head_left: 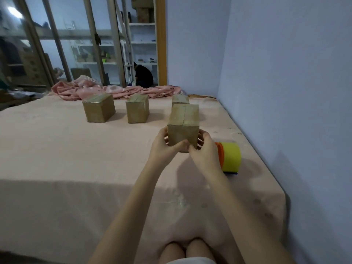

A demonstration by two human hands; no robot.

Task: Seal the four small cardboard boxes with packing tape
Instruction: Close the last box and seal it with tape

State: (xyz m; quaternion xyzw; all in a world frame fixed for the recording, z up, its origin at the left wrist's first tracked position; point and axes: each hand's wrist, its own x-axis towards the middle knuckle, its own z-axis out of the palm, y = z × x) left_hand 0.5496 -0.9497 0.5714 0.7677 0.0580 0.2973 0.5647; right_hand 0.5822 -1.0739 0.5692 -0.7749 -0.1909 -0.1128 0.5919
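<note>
At the bottom centre of the frame the person's knees show, and both forearms reach up from there over the pink bed [76, 168] toward the middle of the picture.

There the left hand [162, 144] and the right hand [204, 151] hold the nearest box [183, 128] between them. The left grip curls round the box's left side with the thumb across its lower front; the right grip curls round the right side with the thumb meeting the lower front edge. The box looks to be resting on the bed or barely lifted; I cannot tell which. The seam across its top, where the two flaps meet, shows as a dark open line, so this one looks untaped.

Just right of the right hand, at centre right, the tape dispenser [229, 157] with its yellow roll lies on the bed, untouched.

Further up, a second box [180, 99] stands directly behind the held one, half hidden. Toward the upper left of centre stand the middle box [137, 108] and the left box [99, 109], whose top has a sheen that may be tape.

My reading: the step in hand is positioning the nearest box for sealing. The next move calls for freeing the right hand to take the dispenser, while the left steadies the box and keeps the flaps closed.

A crumpled pink blanket [118, 90] lies along the far edge of the bed.
</note>
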